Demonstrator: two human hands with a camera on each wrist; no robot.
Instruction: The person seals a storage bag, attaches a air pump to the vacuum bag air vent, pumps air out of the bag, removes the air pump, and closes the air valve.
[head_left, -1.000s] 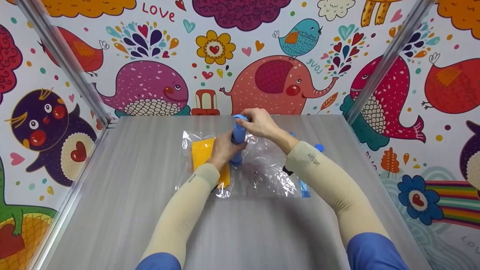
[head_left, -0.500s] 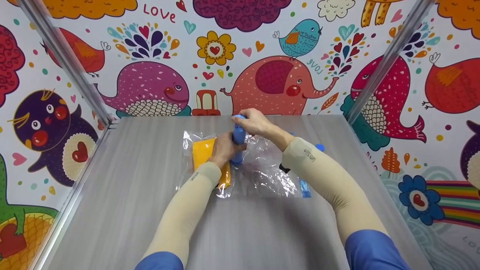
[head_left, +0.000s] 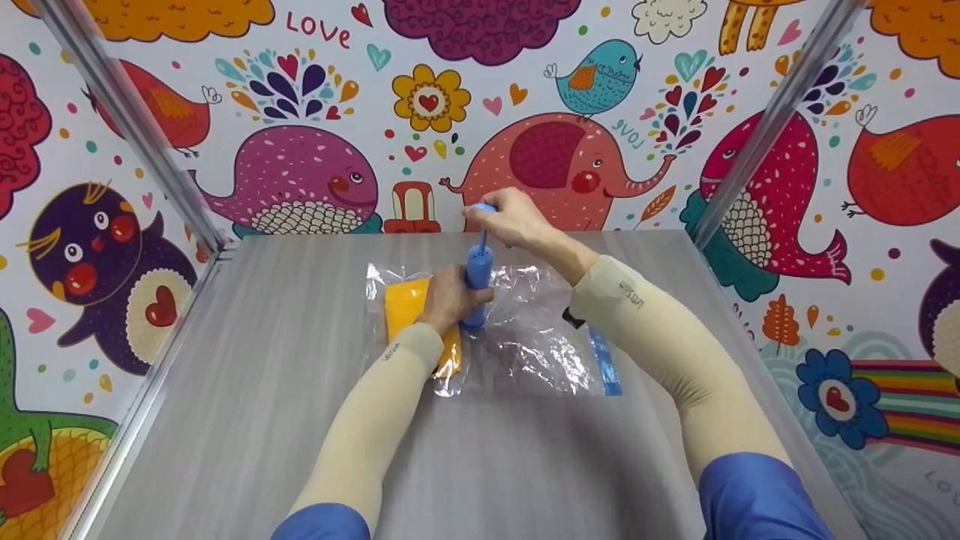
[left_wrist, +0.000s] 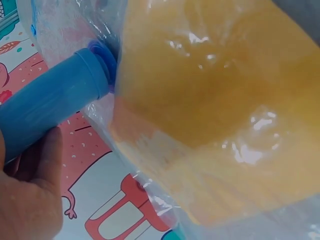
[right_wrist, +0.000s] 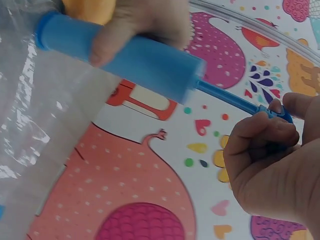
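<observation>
A blue hand pump (head_left: 478,264) stands upright on a clear plastic bag (head_left: 536,360) on the table. Around its barrel, my left hand (head_left: 448,297) keeps a grip, thumb across the front. My right hand (head_left: 516,219) holds the pump handle (head_left: 484,207) above the barrel, and the thin blue rod (right_wrist: 227,96) shows between them. In the left wrist view, the pump's lower end meets a round blue-purple valve (left_wrist: 106,64) on the bag. Folded yellow fabric (left_wrist: 215,95) lies inside the bag, left of the pump, partly covered by my left hand in the head view.
A blue strip (head_left: 606,364) runs along the bag's right edge. Grey table surface (head_left: 247,337) spreads around the bag. Printed wall panels (head_left: 300,172) and metal posts (head_left: 139,127) enclose the back and sides.
My right hand has risen with the handle, drawing the rod out of the barrel. My left hand and the bag stay in place. A small blue piece at right is now behind my right sleeve.
</observation>
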